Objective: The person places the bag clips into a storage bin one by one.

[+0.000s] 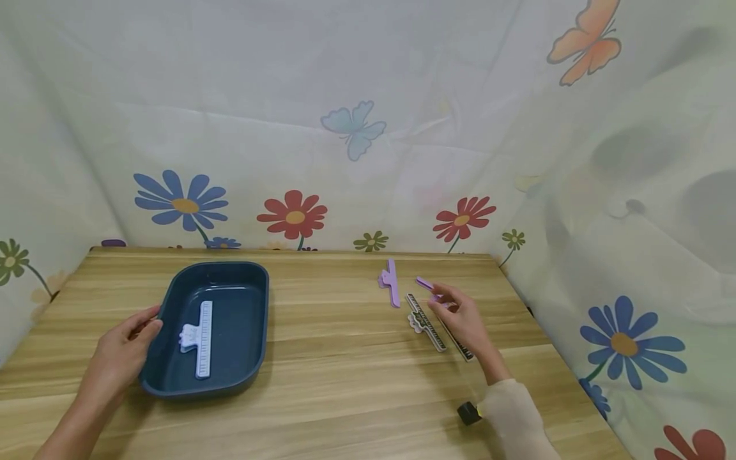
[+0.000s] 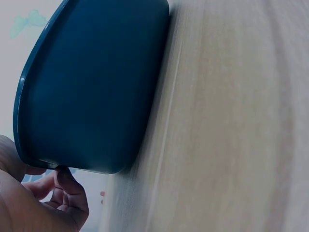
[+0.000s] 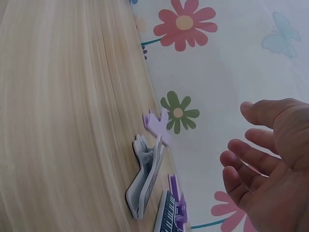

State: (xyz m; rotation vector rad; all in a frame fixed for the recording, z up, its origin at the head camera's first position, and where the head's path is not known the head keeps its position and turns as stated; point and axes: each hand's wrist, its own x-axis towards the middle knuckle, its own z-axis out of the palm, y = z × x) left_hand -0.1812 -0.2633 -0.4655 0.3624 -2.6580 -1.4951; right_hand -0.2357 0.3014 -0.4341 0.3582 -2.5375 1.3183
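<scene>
My left hand [image 1: 117,351] grips the left rim of a dark blue plastic tray [image 1: 238,338], thumb on the edge and fingers curled outside it. In the tray lies a pale blue bag clip [image 1: 204,338] with ruler-like marks. My right hand [image 1: 462,319] hovers over a group of clips, fingers loosely bent and nothing held, as the right wrist view shows. Beneath it are a purple clip [image 1: 424,282], partly hidden by the fingers, and a piano-key clip [image 1: 460,345]. Just left lies another piano-key clip [image 1: 425,322]; a light purple clip [image 1: 393,284] lies farther back.
The wood-grain table [image 1: 322,383] meets a flower-printed cloth backdrop [image 1: 368,185] behind and at the sides. A small black object [image 1: 468,413] shows beside the right sleeve [image 1: 514,415]. A purple shape [image 1: 113,243] shows at the table's far left edge.
</scene>
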